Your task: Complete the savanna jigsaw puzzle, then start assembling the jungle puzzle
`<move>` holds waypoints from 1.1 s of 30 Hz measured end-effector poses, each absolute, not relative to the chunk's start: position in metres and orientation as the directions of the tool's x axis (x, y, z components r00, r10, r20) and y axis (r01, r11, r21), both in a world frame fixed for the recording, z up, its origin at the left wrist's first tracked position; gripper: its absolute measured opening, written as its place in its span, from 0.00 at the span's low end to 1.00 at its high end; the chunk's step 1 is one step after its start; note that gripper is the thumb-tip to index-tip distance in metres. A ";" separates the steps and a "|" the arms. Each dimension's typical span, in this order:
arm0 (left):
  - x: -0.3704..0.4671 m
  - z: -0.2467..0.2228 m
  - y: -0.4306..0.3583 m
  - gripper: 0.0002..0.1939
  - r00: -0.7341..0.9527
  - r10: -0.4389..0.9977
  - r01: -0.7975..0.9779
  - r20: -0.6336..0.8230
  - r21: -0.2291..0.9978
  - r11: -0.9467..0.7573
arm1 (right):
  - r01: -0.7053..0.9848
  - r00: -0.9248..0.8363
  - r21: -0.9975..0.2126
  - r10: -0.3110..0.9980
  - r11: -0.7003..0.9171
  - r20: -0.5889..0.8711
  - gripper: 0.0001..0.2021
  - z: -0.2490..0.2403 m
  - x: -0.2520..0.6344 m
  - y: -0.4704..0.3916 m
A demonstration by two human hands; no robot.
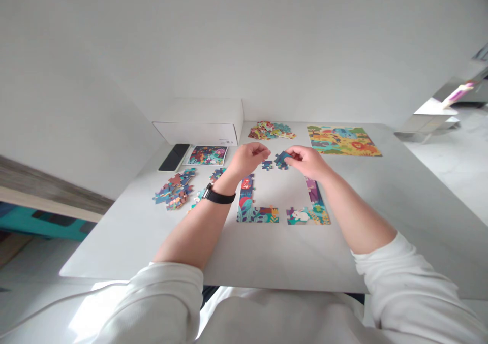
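My right hand (308,162) pinches dark blue jigsaw puzzle pieces (281,160), which look joined, over the far side of a partly built puzzle border. My left hand (248,159) is closed, thumb against fingers; whatever it may hold is hidden. Just below its fingertips is a small blue puzzle piece (267,165). Nearer me lie the border's left section (247,201), with a red animal and leaves, and its right section (313,207), with a white rabbit. A gap separates them along the near edge.
Loose pieces (177,189) lie left, beside a phone (174,157) and a picture card (208,155). A white box (198,123) stands behind them. Another heap of pieces (271,130) is at the back, and a finished animal puzzle (343,141) at back right.
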State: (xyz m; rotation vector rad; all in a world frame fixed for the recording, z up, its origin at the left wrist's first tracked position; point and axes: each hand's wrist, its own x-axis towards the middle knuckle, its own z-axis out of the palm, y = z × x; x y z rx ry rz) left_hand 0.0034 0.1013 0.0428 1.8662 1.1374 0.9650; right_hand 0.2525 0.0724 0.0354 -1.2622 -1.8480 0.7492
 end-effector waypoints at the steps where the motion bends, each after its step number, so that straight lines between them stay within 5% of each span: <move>1: 0.002 0.041 0.104 0.12 0.319 0.921 0.394 0.223 0.853 -0.343 | 0.498 -0.200 -0.800 0.943 0.333 0.268 0.13 0.035 0.254 0.074; 5: -0.004 0.030 0.111 0.08 0.314 0.910 0.563 0.270 0.719 -0.407 | 0.532 -0.128 -0.788 0.950 0.309 0.286 0.15 0.029 0.259 0.080; 8: -0.007 0.018 0.114 0.15 0.371 0.887 0.674 0.275 0.578 -0.460 | 0.553 -0.092 -0.779 0.951 0.297 0.297 0.16 0.022 0.263 0.085; 16: -0.007 -0.009 0.118 0.18 0.529 0.825 0.744 0.196 0.361 -0.563 | 0.498 -0.049 -0.846 0.981 0.189 0.190 0.18 0.014 0.268 0.092; 33: -0.006 -0.031 0.130 0.16 0.622 0.768 0.729 0.150 0.246 -0.639 | 0.570 -0.020 -0.807 0.985 0.153 0.172 0.10 0.009 0.270 0.094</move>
